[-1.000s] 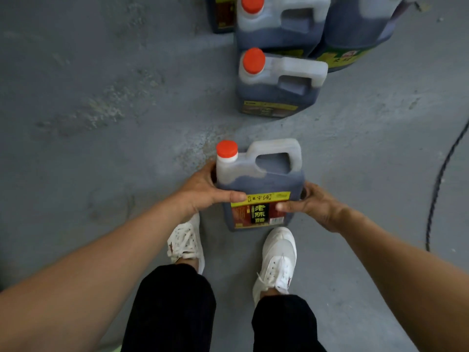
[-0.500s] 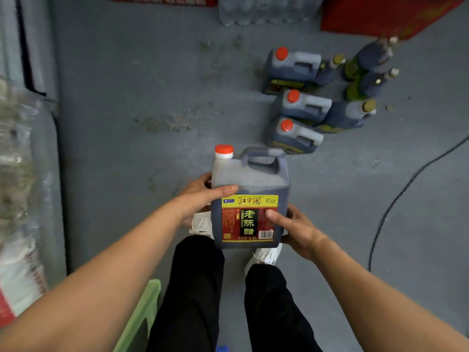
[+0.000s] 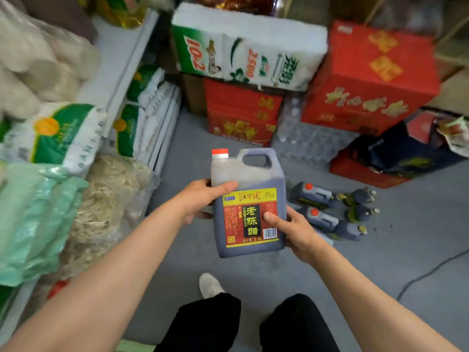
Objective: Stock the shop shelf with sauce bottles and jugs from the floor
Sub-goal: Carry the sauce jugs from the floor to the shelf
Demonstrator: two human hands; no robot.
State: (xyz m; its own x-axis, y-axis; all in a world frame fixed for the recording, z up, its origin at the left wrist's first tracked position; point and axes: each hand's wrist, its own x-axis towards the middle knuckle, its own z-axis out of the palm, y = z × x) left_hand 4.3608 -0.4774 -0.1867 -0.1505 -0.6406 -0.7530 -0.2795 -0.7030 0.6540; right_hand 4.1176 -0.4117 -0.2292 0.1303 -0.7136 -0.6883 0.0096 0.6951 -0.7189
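Holding jug (image 3: 247, 199) upright: left hand (image 3: 196, 199), right hand (image 3: 295, 231).

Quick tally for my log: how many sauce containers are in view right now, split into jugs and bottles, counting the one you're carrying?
Jugs: 3, one held in both hands, two on the floor
Bottles, dark with small caps: 3
Total: 6

Your view is evenly, softly lit, without harsh shadows or glare. Motion blur smears the edges, and wide-angle distortion bends them.
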